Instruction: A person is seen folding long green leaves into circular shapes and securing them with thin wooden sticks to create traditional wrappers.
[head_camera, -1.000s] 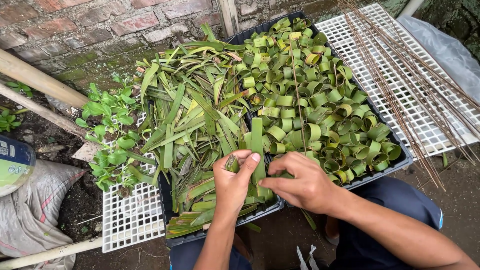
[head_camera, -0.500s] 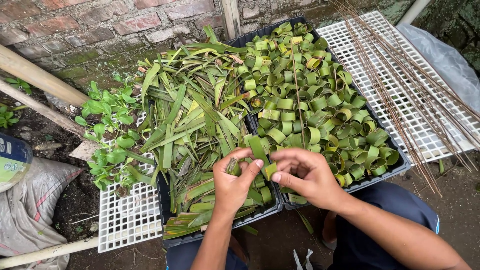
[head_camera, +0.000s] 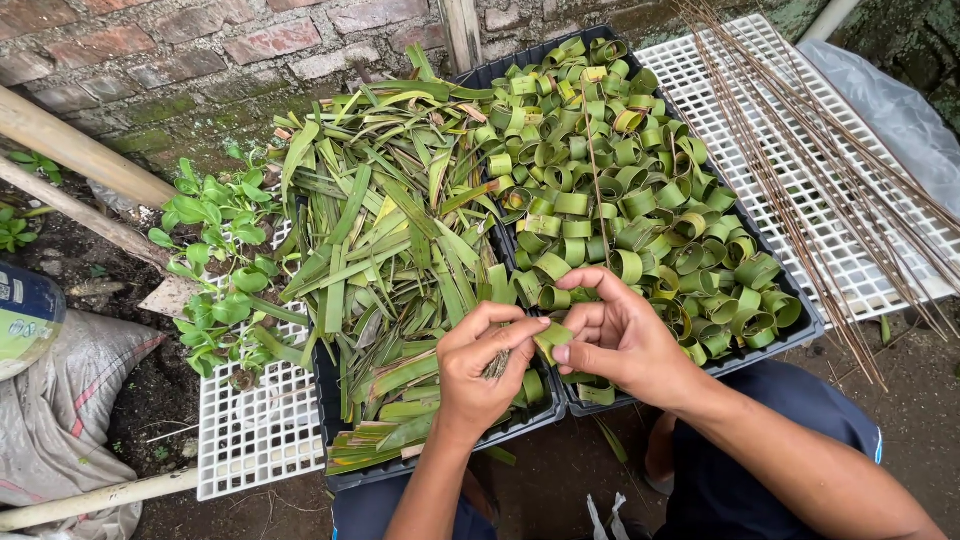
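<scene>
— Holding that leaf strip (head_camera: 551, 338) between both hands as you are, how does it feel to you; light, I'd guess?

— Light and thin by the look of it; your left hand (head_camera: 482, 368) is closed around a small bundle at the fingertips, though what the pale fibrous bit there is, I cannot tell; your right hand (head_camera: 622, 338) pinches the green strip between thumb and forefinger, the other fingers curled loosely above it.

— Where does it sit against the rest?

— Just above the near edge of the two black trays (head_camera: 790, 338), over the gap where they meet; the flat cut leaves (head_camera: 395, 250) lie heaped in the left one, the rolled leaf rings (head_camera: 620, 180) fill the right one.

— Will it take a hard grip?

— I'd judge not; a strip like that bends easily along its length yet may crease or split if you fold it sharply across; hold it near the end with fingertips, flat sides against the pads, and keep the pressure gentle; it looks smooth, perhaps a little slick.

— And the thin sticks (head_camera: 800, 170)?

— Well apart from your hands, lying across the white plastic grid (head_camera: 730, 90) to your right.
</scene>
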